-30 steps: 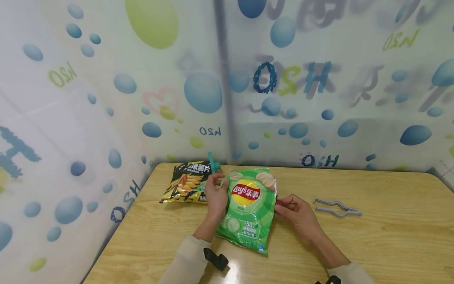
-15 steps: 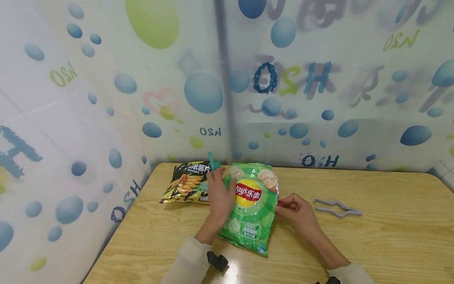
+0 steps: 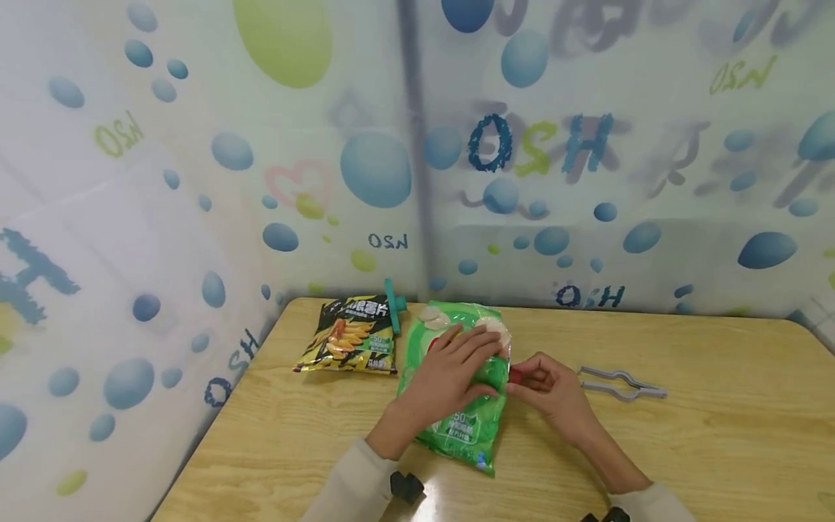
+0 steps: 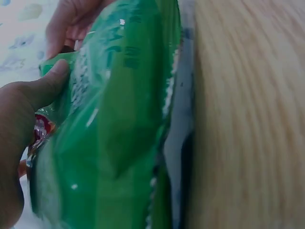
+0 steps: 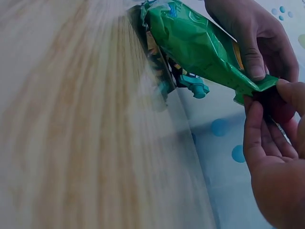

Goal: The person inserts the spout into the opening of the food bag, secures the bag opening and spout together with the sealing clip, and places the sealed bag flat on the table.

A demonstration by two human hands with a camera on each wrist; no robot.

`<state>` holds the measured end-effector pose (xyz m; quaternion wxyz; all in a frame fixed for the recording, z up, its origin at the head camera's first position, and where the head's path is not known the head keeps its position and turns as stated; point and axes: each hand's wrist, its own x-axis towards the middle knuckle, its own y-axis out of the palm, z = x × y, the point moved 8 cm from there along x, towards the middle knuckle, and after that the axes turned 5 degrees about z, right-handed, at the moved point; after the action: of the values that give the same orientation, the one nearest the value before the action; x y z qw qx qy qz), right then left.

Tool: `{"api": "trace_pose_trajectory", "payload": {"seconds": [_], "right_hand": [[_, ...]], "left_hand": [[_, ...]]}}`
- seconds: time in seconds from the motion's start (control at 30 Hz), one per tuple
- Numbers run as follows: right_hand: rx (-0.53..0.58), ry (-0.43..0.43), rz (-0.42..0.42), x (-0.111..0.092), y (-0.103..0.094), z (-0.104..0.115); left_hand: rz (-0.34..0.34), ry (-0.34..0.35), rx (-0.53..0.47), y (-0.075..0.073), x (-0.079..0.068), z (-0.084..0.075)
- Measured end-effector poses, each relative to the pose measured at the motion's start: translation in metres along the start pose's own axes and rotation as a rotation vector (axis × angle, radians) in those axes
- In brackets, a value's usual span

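A green Lay's chip bag [image 3: 470, 453] lies on the wooden table, its lower end toward the person. My left hand [image 3: 443, 377] rests across its front with the fingers extended up and to the right. In the left wrist view, the left thumb [image 4: 50, 86] lies on the green film. At the bag's right edge my right hand [image 3: 554, 395] grips a small, rounded red thing [image 5: 281, 110], its fingertips right at the green edge. Fingers mostly hide this thing, and I cannot tell its kind.
Left of the green bag lies a black and yellow chip bag [image 3: 352, 337] with a teal bag clip [image 3: 392, 308] at its right edge. A grey long-armed clip [image 3: 626, 383] lies right of my right hand. A printed curtain [image 3: 313, 239] stands behind the table [image 3: 717, 435].
My left hand has moved from the green bag's upper left edge to the right, across its front. The right hand stays at the right edge with the red thing.
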<state>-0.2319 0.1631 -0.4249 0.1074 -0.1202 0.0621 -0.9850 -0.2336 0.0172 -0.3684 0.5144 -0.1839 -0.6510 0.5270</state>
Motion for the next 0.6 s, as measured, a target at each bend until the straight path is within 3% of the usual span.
{"api": "trace_pose_trajectory", "payload": {"seconds": [0.23,0.4,0.5,0.6], "right_hand": [[0.004,-0.066,0.070,-0.001,0.005,0.009],[0.018,-0.039,0.092,-0.003,0.008,0.010],[-0.033,-0.017,0.078,-0.004,0.010,0.011],[-0.125,-0.049,0.041,-0.005,0.010,0.018]], "left_hand": [[-0.035,0.012,0.016,0.000,-0.001,-0.004],[0.006,-0.023,0.002,0.004,-0.001,-0.004],[0.037,-0.050,-0.008,0.006,-0.002,-0.003],[0.049,-0.074,-0.016,0.007,-0.003,-0.001]]}}
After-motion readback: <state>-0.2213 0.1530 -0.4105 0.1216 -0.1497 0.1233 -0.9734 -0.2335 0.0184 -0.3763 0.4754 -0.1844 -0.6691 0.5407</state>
